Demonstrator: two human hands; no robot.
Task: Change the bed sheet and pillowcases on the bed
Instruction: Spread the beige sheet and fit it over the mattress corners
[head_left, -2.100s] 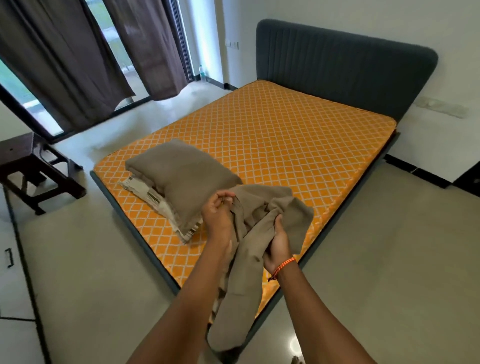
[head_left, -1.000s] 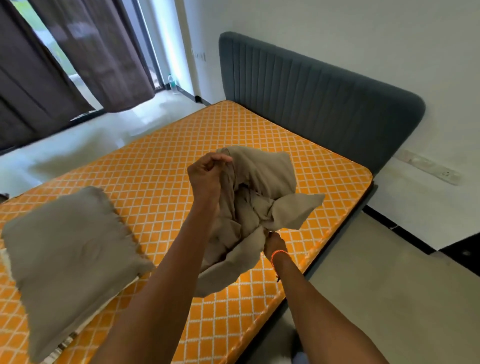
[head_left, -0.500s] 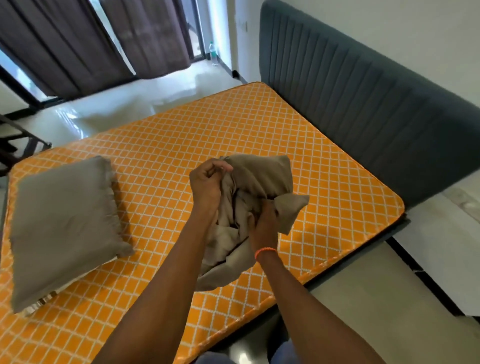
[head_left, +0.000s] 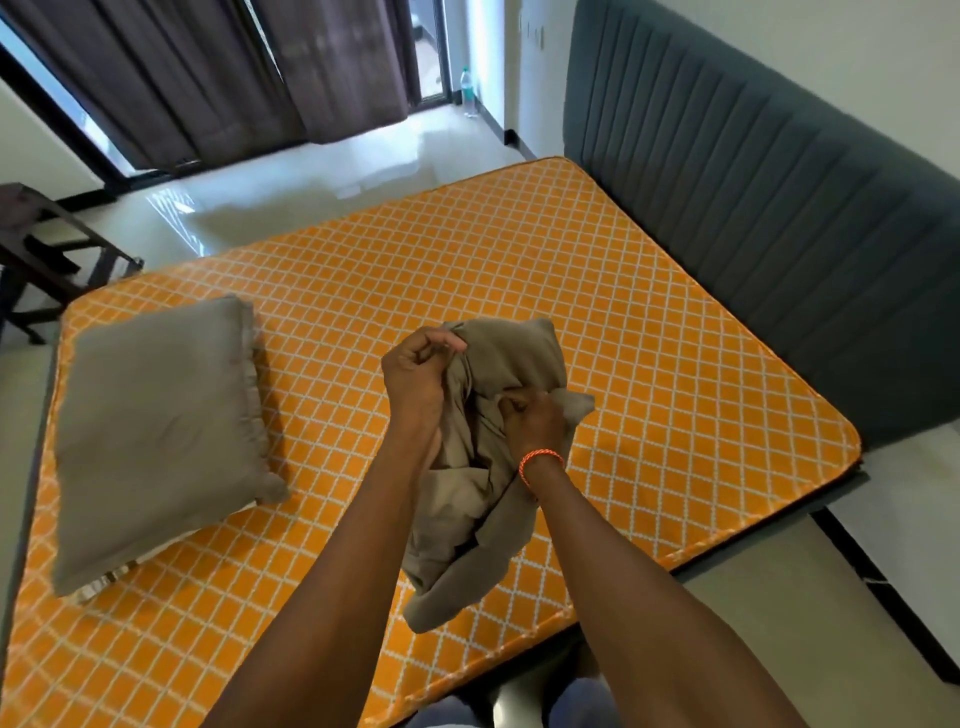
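Observation:
A bare orange mattress (head_left: 519, 291) with a white diamond pattern fills the middle of the head view. Above it I hold a bunched taupe cloth (head_left: 483, 499), a pillowcase or a sheet. My left hand (head_left: 415, 374) grips its top edge in a fist. My right hand (head_left: 532, 423), with an orange thread at the wrist, grips a fold lower down; the rest hangs crumpled between my forearms. A pillow in a taupe case (head_left: 161, 431) lies on the mattress at the left, with a second, patterned pillow (head_left: 111, 579) peeking out beneath it.
A dark grey padded headboard (head_left: 753, 208) runs along the right. Dark curtains (head_left: 218, 73) hang at the windows behind the bed, and a bottle (head_left: 467, 91) stands on the floor there. A dark wooden stool (head_left: 47, 249) is at the far left. Pale floor surrounds the bed.
I have come closer to the bed's side near the headboard. My right hand has risen from the hanging end up into the bunched cloth. My left hand's grip is unchanged.

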